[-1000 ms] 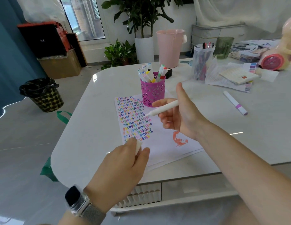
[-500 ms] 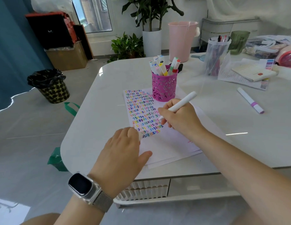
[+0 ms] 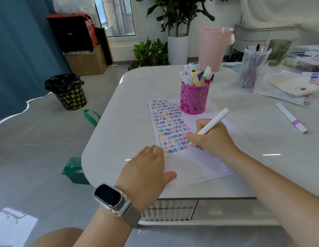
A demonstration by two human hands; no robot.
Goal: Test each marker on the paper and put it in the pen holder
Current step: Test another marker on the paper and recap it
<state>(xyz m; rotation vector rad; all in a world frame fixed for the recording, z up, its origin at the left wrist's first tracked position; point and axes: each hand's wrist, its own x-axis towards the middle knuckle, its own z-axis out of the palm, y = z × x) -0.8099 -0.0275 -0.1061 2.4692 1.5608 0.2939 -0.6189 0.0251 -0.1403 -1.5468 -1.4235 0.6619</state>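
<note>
Now we see the right hand [image 3: 213, 138], gripping the white marker [image 3: 211, 124], lowered from mid-air onto the paper [image 3: 187, 161] beside the left hand [image 3: 148, 168] pressing it flat, cap possibly tucked beneath, so testing begins.

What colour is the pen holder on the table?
Bright magenta pink pen holder, with a cut-out leaf pattern; the head view shows it.

White table [image 3: 130, 107] w/ paper [image 3: 194, 163], pen holder [image 3: 193, 99], purple marker [image 3: 291, 118].
</note>
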